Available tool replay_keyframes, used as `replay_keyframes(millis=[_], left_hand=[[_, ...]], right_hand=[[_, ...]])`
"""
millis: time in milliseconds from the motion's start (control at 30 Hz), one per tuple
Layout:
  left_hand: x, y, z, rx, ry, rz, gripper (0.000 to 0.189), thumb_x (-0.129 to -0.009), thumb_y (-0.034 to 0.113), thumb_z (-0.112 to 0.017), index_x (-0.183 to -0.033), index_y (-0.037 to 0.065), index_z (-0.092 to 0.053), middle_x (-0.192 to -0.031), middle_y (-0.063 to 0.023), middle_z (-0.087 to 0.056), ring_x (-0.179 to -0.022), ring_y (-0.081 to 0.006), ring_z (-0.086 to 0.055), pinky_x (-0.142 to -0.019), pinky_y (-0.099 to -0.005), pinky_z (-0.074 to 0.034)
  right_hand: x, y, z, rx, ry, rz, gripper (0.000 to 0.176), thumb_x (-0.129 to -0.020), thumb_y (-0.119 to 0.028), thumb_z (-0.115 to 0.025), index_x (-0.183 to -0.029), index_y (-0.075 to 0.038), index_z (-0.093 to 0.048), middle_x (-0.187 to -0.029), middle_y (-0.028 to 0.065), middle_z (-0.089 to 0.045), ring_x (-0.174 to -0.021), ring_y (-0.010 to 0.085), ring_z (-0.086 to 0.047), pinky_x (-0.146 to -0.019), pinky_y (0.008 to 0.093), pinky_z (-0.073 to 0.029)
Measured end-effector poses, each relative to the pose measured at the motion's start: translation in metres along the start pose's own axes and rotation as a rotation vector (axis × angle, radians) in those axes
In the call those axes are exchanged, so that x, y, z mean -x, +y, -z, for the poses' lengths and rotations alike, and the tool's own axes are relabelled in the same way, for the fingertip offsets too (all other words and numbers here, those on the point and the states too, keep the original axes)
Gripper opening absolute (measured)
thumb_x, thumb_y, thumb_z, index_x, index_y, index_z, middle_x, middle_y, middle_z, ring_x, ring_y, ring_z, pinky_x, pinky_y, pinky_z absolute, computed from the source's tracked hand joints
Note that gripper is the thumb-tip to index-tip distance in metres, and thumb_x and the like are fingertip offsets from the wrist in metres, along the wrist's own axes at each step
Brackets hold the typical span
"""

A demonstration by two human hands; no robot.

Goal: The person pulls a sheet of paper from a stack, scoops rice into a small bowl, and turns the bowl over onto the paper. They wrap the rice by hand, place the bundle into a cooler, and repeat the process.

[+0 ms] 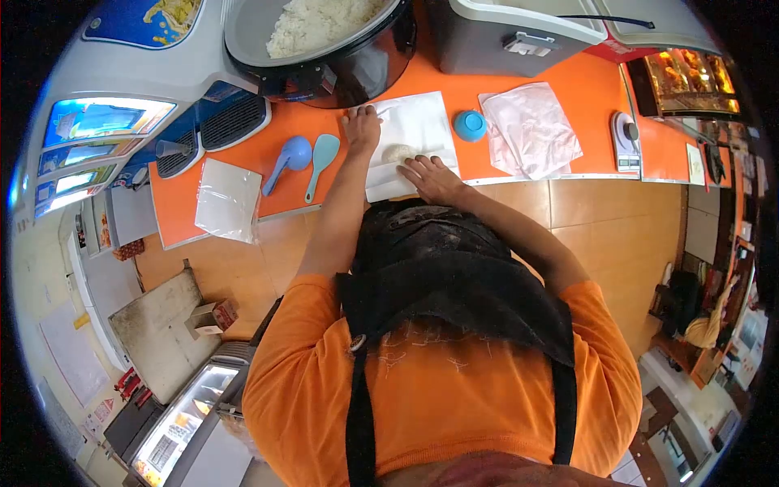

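Note:
White paper [418,118] lies on the orange counter in front of the body, with its near edge folded up. A round mound of white rice [398,153] shows on it, partly under the fold. My left hand [361,130] rests at the paper's far left corner, beside the rice cooker, its fingers bent and slightly apart. Fingers spread, my right hand [432,178] lies on the folded near part, with its fingertips beside the rice. I see nothing gripped in either hand.
The black cooker [357,81] of rice stands behind the paper. To the left are a blue scoop [296,153], a turquoise paddle [325,152] and clear plastic sheets [227,199]. To the right are a blue bowl [470,125], pinkish bags [531,130] and a scale [625,142].

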State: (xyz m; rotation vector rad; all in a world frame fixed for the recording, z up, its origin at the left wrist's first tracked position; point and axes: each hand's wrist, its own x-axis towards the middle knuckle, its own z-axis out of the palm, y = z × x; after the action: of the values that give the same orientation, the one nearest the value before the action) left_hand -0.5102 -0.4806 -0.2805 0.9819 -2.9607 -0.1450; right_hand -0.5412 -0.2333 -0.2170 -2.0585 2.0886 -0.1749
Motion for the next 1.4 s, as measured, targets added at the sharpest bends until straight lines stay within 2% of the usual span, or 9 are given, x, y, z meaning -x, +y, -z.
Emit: replay_keyframes(millis=[367, 633, 700, 800, 900, 1067, 1200, 1300, 1400], left_hand=[[0.081, 0.005, 0.089, 0.146, -0.004, -0.431, 0.006, -0.075, 0.026, -0.074, -0.076, 0.020, -0.075, -0.078, 0.0031, -0.067, -0.099, -0.0208, -0.056, -0.097, -0.0490, -0.032], [0.138, -0.007, 0.051, 0.308, 0.091, -0.464, 0.008, -0.073, 0.018, -0.073, -0.080, 0.021, -0.078, -0.082, 0.0049, -0.066, -0.098, -0.0183, -0.055, -0.096, -0.0487, -0.032], [0.136, -0.009, 0.048, 0.307, 0.103, -0.463, 0.008, -0.074, 0.018, -0.073, -0.079, 0.021, -0.077, -0.083, 0.0052, -0.065, -0.098, -0.0182, -0.055, -0.096, -0.0487, -0.032], [0.139, -0.013, 0.047, 0.347, 0.112, -0.504, 0.007, -0.074, 0.018, -0.073, -0.078, 0.021, -0.077, -0.084, 0.0055, -0.063, -0.098, -0.0180, -0.055, -0.096, -0.0478, -0.033], [0.141, -0.016, 0.046, 0.310, 0.140, -0.510, 0.007, -0.074, 0.017, -0.072, -0.077, 0.021, -0.077, -0.084, 0.0056, -0.061, -0.097, -0.0176, -0.054, -0.095, -0.0470, -0.033], [0.144, -0.016, 0.041, 0.343, 0.075, -0.536, 0.012, -0.075, 0.018, -0.074, -0.087, 0.020, -0.077, -0.092, 0.0048, -0.061, -0.102, -0.0179, -0.053, -0.098, -0.0491, -0.030], [0.149, -0.017, 0.055, 0.397, 0.064, -0.541, 0.012, -0.076, 0.013, -0.072, -0.085, 0.018, -0.076, -0.091, 0.0041, -0.064, -0.102, -0.0164, -0.054, -0.099, -0.0485, -0.029], [0.151, -0.031, 0.063, 0.442, 0.039, -0.445, 0.009, -0.074, 0.014, -0.069, -0.079, 0.017, -0.076, -0.084, 0.0029, -0.066, -0.092, -0.0202, -0.059, -0.089, -0.0446, -0.039], [0.147, -0.042, 0.037, 0.766, 0.304, 0.090, 0.014, -0.079, 0.019, -0.066, -0.084, 0.008, -0.074, -0.079, -0.0056, -0.068, -0.078, -0.0282, -0.063, -0.076, -0.0423, -0.045]], right_hand=[[0.001, 0.005, -0.013, -0.017, 0.047, -0.001, 0.063, -0.088, -0.034, -0.062, -0.142, -0.006, -0.047, -0.137, 0.0152, -0.050, -0.125, 0.0321, -0.048, -0.095, 0.0472, -0.042], [0.007, 0.014, 0.000, -0.195, 0.170, -0.093, 0.051, -0.082, -0.021, -0.067, -0.132, -0.020, -0.057, -0.119, 0.0116, -0.055, -0.106, 0.0337, -0.053, -0.087, 0.0468, -0.043], [0.002, 0.027, 0.012, -0.027, 0.599, -0.309, 0.039, -0.084, -0.018, -0.063, -0.123, -0.018, -0.065, -0.108, 0.0106, -0.057, -0.101, 0.0313, -0.053, -0.082, 0.0455, -0.041], [0.019, 0.076, -0.002, 0.168, 0.482, -0.452, 0.015, -0.078, -0.016, -0.068, -0.092, -0.015, -0.074, -0.102, 0.0083, -0.057, -0.096, 0.0298, -0.053, -0.080, 0.0437, -0.041], [0.038, 0.100, 0.008, 0.130, 0.529, -0.521, 0.019, -0.074, -0.017, -0.073, -0.093, -0.016, -0.070, -0.100, 0.0084, -0.057, -0.086, 0.0296, -0.054, -0.072, 0.0446, -0.043], [0.010, 0.060, 0.015, -0.194, 0.470, -0.074, 0.037, -0.082, -0.020, -0.067, -0.118, -0.012, -0.068, -0.126, 0.0153, -0.061, -0.115, 0.0351, -0.057, -0.094, 0.0471, -0.047], [-0.013, 0.022, 0.005, -0.091, 0.063, 0.149, 0.048, -0.085, -0.027, -0.067, -0.131, -0.011, -0.062, -0.143, 0.0102, -0.050, -0.129, 0.0282, -0.047, -0.104, 0.0439, -0.040], [-0.009, 0.029, 0.004, -0.106, 0.111, 0.128, 0.048, -0.085, -0.027, -0.067, -0.130, -0.010, -0.062, -0.143, 0.0105, -0.049, -0.128, 0.0281, -0.046, -0.103, 0.0431, -0.040], [-0.009, 0.031, -0.001, -0.088, 0.131, 0.179, 0.047, -0.084, -0.026, -0.067, -0.128, -0.010, -0.064, -0.141, 0.0115, -0.050, -0.126, 0.0291, -0.048, -0.102, 0.0429, -0.040]])
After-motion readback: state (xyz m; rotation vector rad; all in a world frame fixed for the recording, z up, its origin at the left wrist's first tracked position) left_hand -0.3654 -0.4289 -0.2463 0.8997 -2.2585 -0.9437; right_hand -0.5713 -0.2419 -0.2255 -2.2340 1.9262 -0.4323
